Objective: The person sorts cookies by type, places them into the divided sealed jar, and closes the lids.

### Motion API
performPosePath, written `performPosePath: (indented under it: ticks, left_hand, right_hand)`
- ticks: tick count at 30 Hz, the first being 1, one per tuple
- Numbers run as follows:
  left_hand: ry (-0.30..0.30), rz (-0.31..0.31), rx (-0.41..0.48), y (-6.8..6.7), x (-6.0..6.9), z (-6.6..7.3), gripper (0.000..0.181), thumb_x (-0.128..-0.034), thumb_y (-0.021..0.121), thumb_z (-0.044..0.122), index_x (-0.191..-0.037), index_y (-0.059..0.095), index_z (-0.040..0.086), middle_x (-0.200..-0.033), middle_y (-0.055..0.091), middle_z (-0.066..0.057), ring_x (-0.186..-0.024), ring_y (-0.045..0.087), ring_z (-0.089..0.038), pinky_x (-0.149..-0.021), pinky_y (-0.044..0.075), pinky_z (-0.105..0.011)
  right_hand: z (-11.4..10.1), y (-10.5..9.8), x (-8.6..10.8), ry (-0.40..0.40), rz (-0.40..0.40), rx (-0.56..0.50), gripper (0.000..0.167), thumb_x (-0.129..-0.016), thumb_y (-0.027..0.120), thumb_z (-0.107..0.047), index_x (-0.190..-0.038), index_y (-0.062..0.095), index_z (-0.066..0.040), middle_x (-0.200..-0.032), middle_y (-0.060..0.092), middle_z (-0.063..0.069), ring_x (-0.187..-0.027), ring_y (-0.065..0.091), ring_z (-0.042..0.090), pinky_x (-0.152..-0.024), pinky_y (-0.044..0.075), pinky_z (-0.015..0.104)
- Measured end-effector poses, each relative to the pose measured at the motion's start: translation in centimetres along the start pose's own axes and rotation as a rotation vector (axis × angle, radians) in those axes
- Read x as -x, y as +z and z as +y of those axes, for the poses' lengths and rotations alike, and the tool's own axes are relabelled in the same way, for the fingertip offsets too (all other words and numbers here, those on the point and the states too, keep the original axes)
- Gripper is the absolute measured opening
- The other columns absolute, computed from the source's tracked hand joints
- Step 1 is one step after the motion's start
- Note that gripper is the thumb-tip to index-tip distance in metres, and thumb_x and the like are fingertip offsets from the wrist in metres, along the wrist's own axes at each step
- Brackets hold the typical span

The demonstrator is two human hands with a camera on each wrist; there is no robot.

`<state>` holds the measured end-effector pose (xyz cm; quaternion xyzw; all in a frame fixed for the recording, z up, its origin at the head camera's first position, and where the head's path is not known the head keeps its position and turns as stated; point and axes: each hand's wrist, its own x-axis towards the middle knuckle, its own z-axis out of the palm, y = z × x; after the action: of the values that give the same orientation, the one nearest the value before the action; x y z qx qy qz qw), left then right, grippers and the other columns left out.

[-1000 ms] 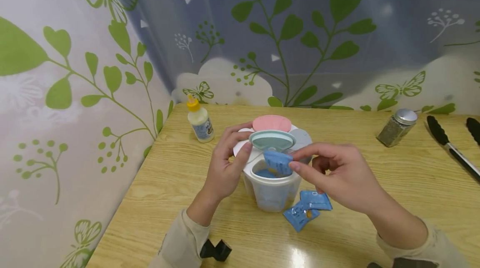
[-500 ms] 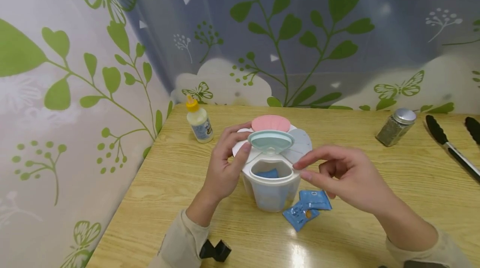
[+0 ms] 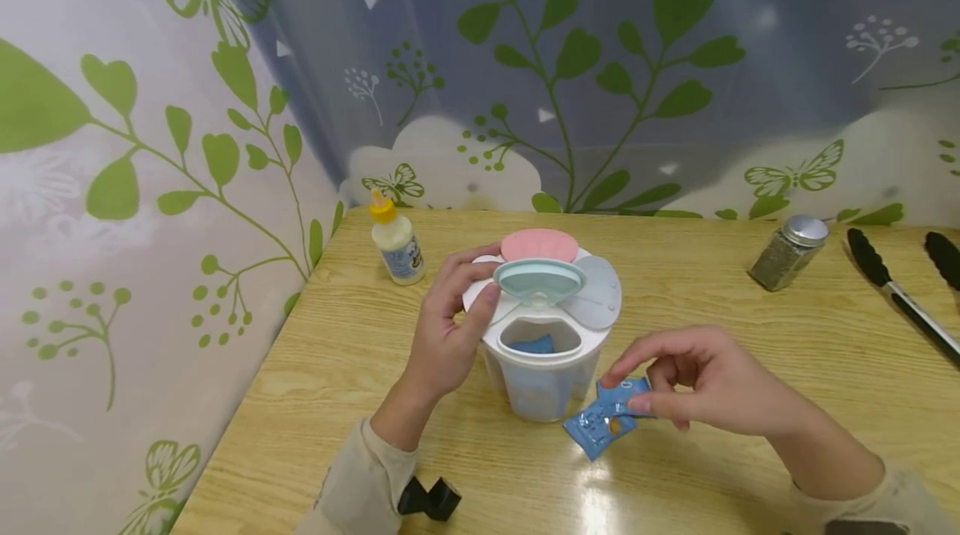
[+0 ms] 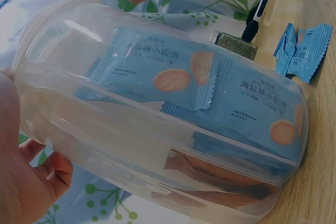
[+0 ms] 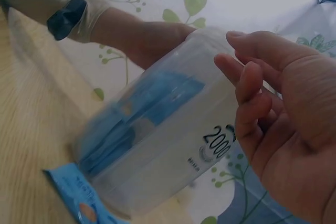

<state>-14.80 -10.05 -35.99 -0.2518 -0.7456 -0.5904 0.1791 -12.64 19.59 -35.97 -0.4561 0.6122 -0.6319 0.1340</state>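
My left hand (image 3: 452, 327) grips the side of a clear storage container (image 3: 546, 389) at its white lid, fingers behind and thumb on top. The lid's mint flap (image 3: 540, 281) stands raised over an opening, where a blue packet (image 3: 538, 344) shows inside. Through the wall in the left wrist view, several blue biscuit packets (image 4: 157, 66) and brown packets (image 4: 220, 182) sit in separate compartments. Right of the container, two blue biscuit packets (image 3: 596, 428) overlap on the table. My right hand (image 3: 705, 377) hovers over them, thumb and forefinger apart, holding nothing.
A yellow-capped bottle (image 3: 399, 247) stands at the back left. A glass jar (image 3: 789, 253) with a silver lid and black-tipped tongs (image 3: 900, 293) are at the right. The patterned curtain (image 3: 465, 85) hangs behind the wooden table (image 3: 315, 402).
My right hand let a blue biscuit packet drop into the container's opening, then moved down and right to the packets on the table. My left hand has stayed in place.
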Motion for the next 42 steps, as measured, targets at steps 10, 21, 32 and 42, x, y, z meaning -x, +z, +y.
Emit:
performPosePath:
  ticks: [10,21,32,42]
  left_hand:
    - [0.008,0.005,0.007,0.1,0.0,-0.1,0.024,-0.0999,0.054,0.018,-0.114,0.067,0.004,-0.137,0.057,-0.010,-0.128,0.054,-0.024,-0.077,0.055,-0.024]
    - [-0.001,-0.003,-0.013,0.0,0.0,0.0,0.024,-0.1004,0.053,0.019,-0.115,0.067,0.006,-0.137,0.057,-0.009,-0.129,0.053,-0.022,-0.078,0.055,-0.026]
    - [-0.003,-0.007,-0.010,-0.1,-0.1,-0.1,0.024,-0.1003,0.052,0.018,-0.115,0.067,0.006,-0.138,0.056,-0.008,-0.130,0.052,-0.022,-0.080,0.055,-0.026]
    - [0.002,-0.005,0.005,-0.1,-0.1,0.0,0.023,-0.0994,0.054,0.014,-0.115,0.067,0.004,-0.139,0.056,-0.011,-0.130,0.053,-0.026,-0.081,0.056,-0.026]
  right_hand:
    - [1.9,0.1,1.3,0.189,-0.031,0.028,0.038,-0.084,0.065,0.016,-0.117,0.068,-0.002,-0.116,0.073,0.004,-0.044,0.040,0.023,-0.041,0.045,0.022]
    - [5.0,0.3,2.1,0.292,-0.063,0.050,0.033,-0.086,0.072,0.002,-0.118,0.069,-0.006,-0.059,0.058,0.017,-0.044,0.034,0.008,-0.040,0.035,0.017]
    - [6.6,0.2,2.0,0.350,-0.104,0.206,0.035,-0.086,0.078,-0.016,-0.119,0.070,-0.008,-0.061,0.059,0.008,-0.053,0.041,-0.008,-0.044,0.037,0.015]
    - [6.6,0.7,1.5,0.394,-0.153,0.319,0.035,-0.086,0.079,-0.021,-0.119,0.070,-0.012,-0.067,0.058,-0.002,-0.056,0.043,-0.006,-0.047,0.040,0.016]
